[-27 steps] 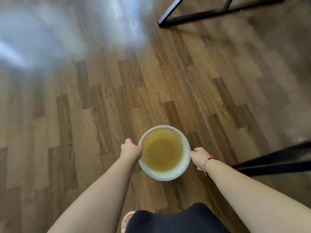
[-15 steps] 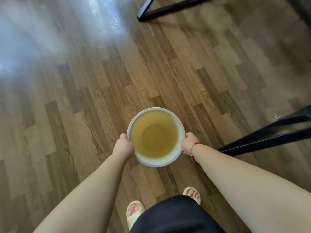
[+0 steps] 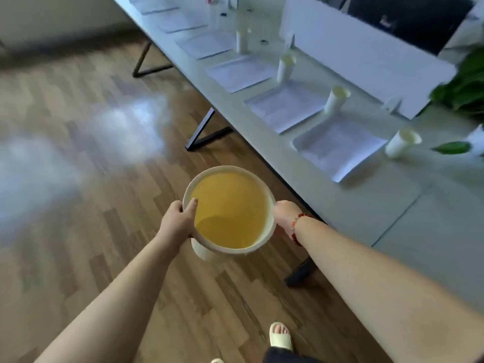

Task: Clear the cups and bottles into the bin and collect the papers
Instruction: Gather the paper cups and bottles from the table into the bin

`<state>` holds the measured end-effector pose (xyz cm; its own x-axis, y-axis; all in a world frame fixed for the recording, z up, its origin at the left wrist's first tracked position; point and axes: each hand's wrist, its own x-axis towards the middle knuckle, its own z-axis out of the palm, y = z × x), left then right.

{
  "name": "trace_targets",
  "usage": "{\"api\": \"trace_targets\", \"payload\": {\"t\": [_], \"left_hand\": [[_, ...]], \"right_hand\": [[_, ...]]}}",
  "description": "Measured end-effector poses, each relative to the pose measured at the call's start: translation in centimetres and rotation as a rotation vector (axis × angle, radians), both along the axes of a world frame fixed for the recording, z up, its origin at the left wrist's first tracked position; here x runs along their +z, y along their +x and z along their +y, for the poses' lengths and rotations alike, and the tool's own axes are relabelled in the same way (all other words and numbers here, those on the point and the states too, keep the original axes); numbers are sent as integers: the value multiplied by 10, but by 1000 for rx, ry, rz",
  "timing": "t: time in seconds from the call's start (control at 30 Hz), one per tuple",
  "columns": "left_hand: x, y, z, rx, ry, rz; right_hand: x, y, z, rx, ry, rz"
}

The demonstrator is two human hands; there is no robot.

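Gripping white round bin (image 3: pixel 267 233) at its rim, both hands. Left hand (image 3: pixel 176 224) clamped on left rim, thumb hooked over the lip into the yellow inside, other fingers curled on the outer wall. Right hand (image 3: pixel 285 215) pressed to right rim, fingers wrapped out of sight behind the wall, so can't tell how tightly closed; red bead bracelet (image 3: pixel 297 226) on wrist. Bin held in the air above wood-plank floor (image 3: pixel 78 258), tilted toward the camera, smooth plastic, nothing visible inside. Long grey table (image 3: pixel 392 213) to the right, black angled legs. On it, row of white paper sheets (image 3: pixel 337 148) lying flat, a white paper cup (image 3: pixel 402 142) standing beside each; farther cups and bottles blurred. Green leaves (image 3: pixel 468 87) at far right. Pale slipper (image 3: pixel 280 336) near bottom edge.
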<state>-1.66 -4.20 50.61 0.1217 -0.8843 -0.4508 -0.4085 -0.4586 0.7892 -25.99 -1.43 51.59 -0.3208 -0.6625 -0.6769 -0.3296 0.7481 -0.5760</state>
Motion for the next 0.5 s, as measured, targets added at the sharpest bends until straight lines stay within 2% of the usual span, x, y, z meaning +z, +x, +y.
{"api": "trace_targets", "payload": {"t": [0.17,0.3,0.5], "left_hand": [[63,-22,5,34,-149,172],[76,-51,15,34,-144,258],[82,-94,-7,109,-112,302]], "right_hand": [[65,-29,29,-174,-125,-206],[75,-67,43,-282,-173,-314],[71,-152,14,-314,-249,-101]]}}
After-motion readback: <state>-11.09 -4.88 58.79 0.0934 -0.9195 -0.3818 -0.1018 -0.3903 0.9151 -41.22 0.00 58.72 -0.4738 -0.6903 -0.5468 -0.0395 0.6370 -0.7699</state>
